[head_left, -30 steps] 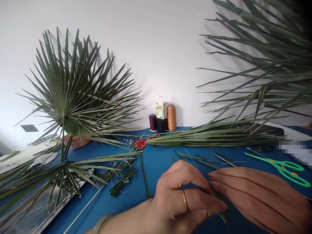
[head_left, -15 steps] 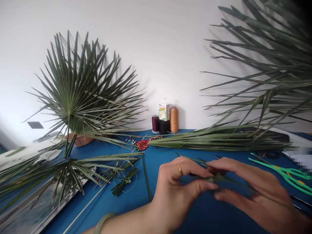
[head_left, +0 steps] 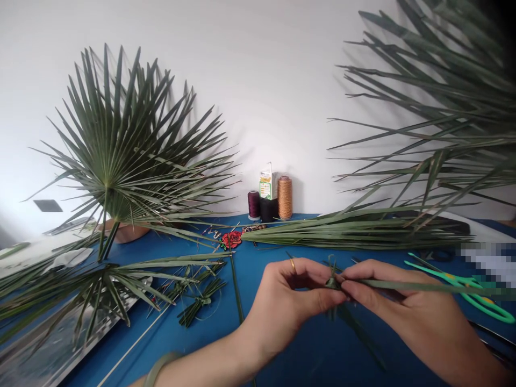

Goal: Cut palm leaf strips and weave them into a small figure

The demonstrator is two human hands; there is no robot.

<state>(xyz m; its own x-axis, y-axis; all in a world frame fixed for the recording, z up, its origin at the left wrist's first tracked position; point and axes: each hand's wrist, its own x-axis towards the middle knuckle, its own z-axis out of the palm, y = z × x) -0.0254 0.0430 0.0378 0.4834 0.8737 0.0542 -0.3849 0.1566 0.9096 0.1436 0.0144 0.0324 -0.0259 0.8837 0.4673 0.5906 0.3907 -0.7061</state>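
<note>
My left hand [head_left: 288, 295], with a ring and a bangle, pinches a small woven palm-leaf piece [head_left: 332, 281] between thumb and fingers. A thin loop stands up from its top, and blurred strip ends hang below. Right beside it, my right hand [head_left: 403, 309] is closed on a green palm-leaf strip [head_left: 407, 286] that runs out to the right. The fingertips of both hands almost meet. Part of the woven piece is hidden behind my fingers.
Palm fans [head_left: 107, 183] stand at left. A leaf bundle [head_left: 342, 231] lies across the blue table near thread spools [head_left: 285, 198] and a red rose patch [head_left: 231, 239]. Green-handled scissors [head_left: 484, 303] lie at right. Woven leaf pieces [head_left: 203, 298] lie left of my hands.
Both hands have shifted slightly left in view. The right fingers have closed near the woven piece, and the strip now stretches out to the right. The loop on top has come into view.
</note>
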